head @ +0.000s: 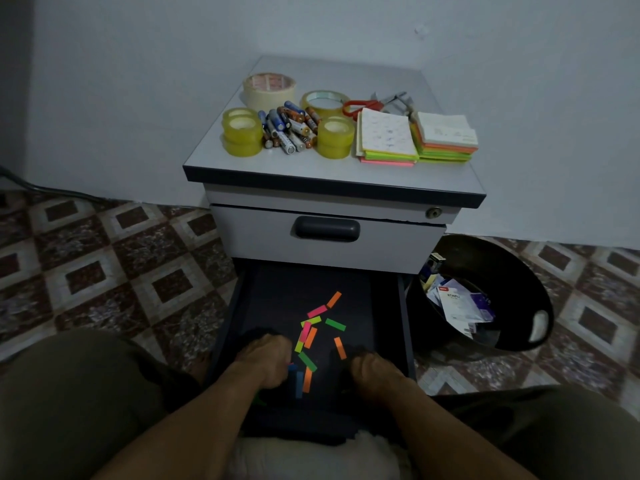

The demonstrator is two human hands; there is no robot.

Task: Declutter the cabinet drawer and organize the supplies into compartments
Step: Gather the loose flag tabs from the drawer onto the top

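Note:
The lower drawer (388,306) is pulled out, dark inside, with several small coloured sticky tabs (313,336) scattered on its floor. My left hand (266,360) is in the front left of the drawer, its fingers curled around a blue and a pink tab at their tips. More tabs, orange and blue (303,381), lie just right of it. At the front right, my right hand (375,374) has its fingers curled down towards the floor, beside an orange tab (340,348). Nothing shows in that hand.
On the cabinet top (311,168) sit tape rolls (242,133), a heap of batteries (289,129), red-handled scissors (362,105) and two stacks of sticky notes (415,140). The upper drawer (398,244) is closed. A black bin (519,289) with paper scraps stands to the right.

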